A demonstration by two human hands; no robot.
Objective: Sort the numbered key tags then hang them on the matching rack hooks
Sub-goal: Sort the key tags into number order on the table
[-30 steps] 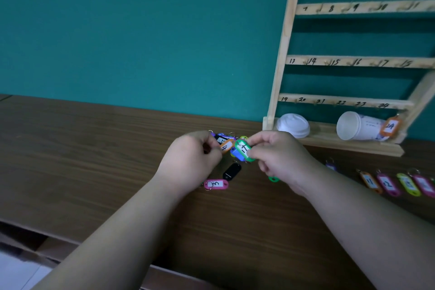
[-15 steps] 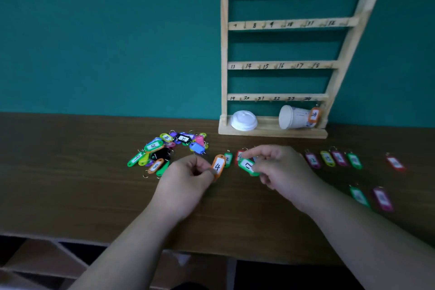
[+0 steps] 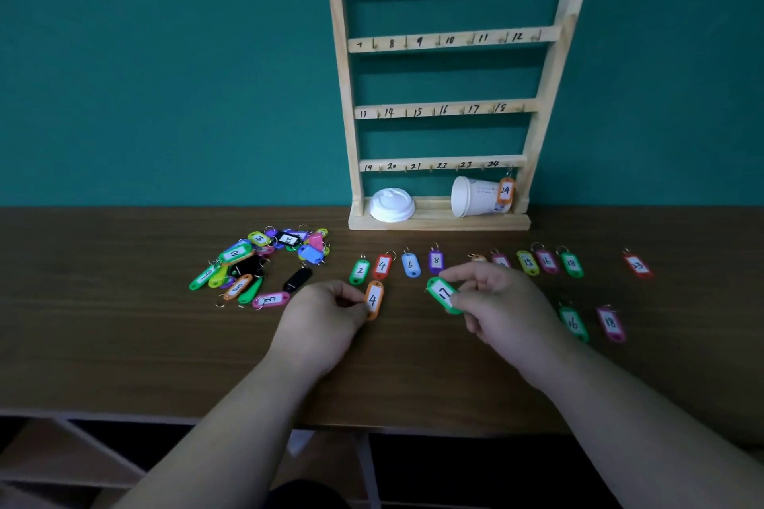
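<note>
A dark wooden table [image 3: 124, 343] carries a loose heap of coloured key tags [image 3: 256, 269] at the left and a wooden rack [image 3: 438, 221] standing at its back edge. Single tags lie in a row before the rack, starting green 2 [image 3: 359, 271], red 4 [image 3: 382, 266], blue 6 [image 3: 410, 264], purple 8 [image 3: 435, 260]; a green 16 [image 3: 573, 322] and pink 18 [image 3: 610, 322] lie nearer the front.

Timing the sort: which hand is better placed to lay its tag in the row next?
Probably left: the left hand pinches the orange 4 tag just below the red 4 tag. The right hand holds the green 17 tag far from the pink 16 tag.
</note>
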